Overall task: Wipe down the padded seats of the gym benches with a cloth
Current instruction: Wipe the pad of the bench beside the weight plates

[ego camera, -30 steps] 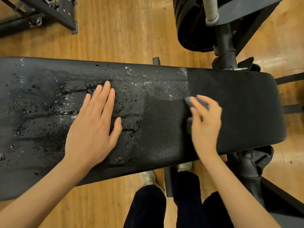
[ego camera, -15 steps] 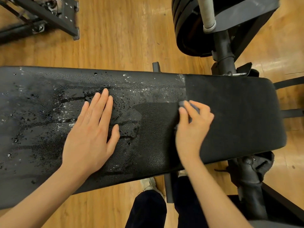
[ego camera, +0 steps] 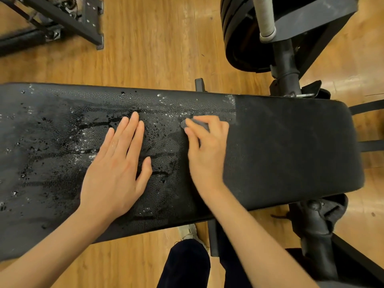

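A long black padded bench seat point(ego camera: 291, 146) runs across the view. Its left and middle parts are wet with droplets and streaks; the right end looks matte and dry. My left hand point(ego camera: 116, 169) lies flat on the wet middle, fingers straight and together. My right hand point(ego camera: 204, 150) holds a small grey cloth point(ego camera: 199, 124) against the pad near the wet-dry border, fingers curled over it. Most of the cloth is hidden under my fingers.
Black weight plates point(ego camera: 236, 38) on a bar with a white sleeve point(ego camera: 265, 17) stand behind the bench's right end, on a black upright post point(ego camera: 285, 65). Another black frame point(ego camera: 62, 21) sits on the wooden floor point(ego camera: 155, 44) at back left. My legs and shoe point(ego camera: 188, 233) are below the bench.
My right hand has slid the cloth leftward across the pad, from the dry right section into the wet middle. My left hand stays flat in the same place.
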The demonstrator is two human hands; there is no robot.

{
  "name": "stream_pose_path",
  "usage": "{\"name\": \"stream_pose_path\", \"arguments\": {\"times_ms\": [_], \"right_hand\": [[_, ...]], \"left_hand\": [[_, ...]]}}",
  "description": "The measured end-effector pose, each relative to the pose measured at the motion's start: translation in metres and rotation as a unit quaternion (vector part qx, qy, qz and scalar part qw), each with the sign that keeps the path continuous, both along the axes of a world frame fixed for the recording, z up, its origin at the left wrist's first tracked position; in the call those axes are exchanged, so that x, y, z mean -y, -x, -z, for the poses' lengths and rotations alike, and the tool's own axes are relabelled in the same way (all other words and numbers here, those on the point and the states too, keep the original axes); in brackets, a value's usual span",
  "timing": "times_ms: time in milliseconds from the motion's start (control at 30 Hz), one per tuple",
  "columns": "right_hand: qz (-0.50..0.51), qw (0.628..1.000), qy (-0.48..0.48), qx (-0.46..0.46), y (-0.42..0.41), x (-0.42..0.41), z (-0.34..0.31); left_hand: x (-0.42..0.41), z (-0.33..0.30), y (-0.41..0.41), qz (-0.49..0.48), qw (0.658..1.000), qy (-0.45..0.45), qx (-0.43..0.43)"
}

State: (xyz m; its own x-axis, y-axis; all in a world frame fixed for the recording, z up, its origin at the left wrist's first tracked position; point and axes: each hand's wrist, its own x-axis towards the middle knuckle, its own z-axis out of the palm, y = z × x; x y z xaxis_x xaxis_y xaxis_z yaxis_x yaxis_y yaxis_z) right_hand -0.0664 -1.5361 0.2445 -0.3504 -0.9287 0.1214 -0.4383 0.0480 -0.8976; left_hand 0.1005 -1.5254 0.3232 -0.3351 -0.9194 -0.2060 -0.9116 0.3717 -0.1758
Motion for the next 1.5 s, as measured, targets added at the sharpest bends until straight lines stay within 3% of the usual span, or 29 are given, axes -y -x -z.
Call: {"name": "stream_pose_path", "arguments": {"times_ms": [67,167,233,333,433,600,767,933,1100,1267,1433,1500], "right_hand": [[-0.041,0.998,0.026,-0.036,0.030,0.000,0.013],[0.101,0.993,-0.058,-0.036,0.088,-0.012,0.038],[0.176,0.980,-0.092,-0.008,0.075,-0.009,0.033],[0.071,0.997,-0.041,-0.002,0.009,0.007,0.006],[-0.064,0.997,0.031,-0.020,0.016,0.009,0.005],[0.097,0.993,-0.065,-0.004,0.069,0.000,0.029],[0.006,1.000,-0.028,-0.012,0.035,-0.036,0.012],[0.049,0.998,-0.043,-0.008,0.042,0.029,0.017],[-0.002,0.999,-0.040,-0.013,0.043,-0.041,0.007],[0.032,0.999,-0.034,-0.018,0.047,0.033,0.015],[-0.006,0.999,-0.041,-0.002,0.044,-0.044,0.009],[0.000,0.999,-0.032,-0.004,0.047,-0.029,0.012]], "left_hand": [[0.000,0.000,0.000,0.003,1.000,-0.003,0.001],[0.000,0.001,-0.001,0.003,1.000,-0.004,0.002],[0.000,0.001,-0.001,0.000,1.000,0.001,0.001],[-0.001,0.001,0.000,0.002,1.000,0.000,0.002],[0.000,0.000,0.000,0.001,1.000,-0.006,0.002],[0.000,0.000,-0.001,0.000,1.000,-0.002,-0.001],[0.000,0.001,-0.001,0.000,1.000,-0.003,-0.003],[0.000,0.001,0.000,0.002,1.000,-0.001,-0.004],[0.000,0.000,-0.001,0.000,1.000,-0.003,-0.004],[0.000,0.001,0.000,0.005,1.000,0.003,-0.004],[-0.001,0.000,-0.002,0.002,1.000,-0.001,-0.005],[-0.001,0.000,-0.002,0.003,1.000,-0.001,-0.004]]}}
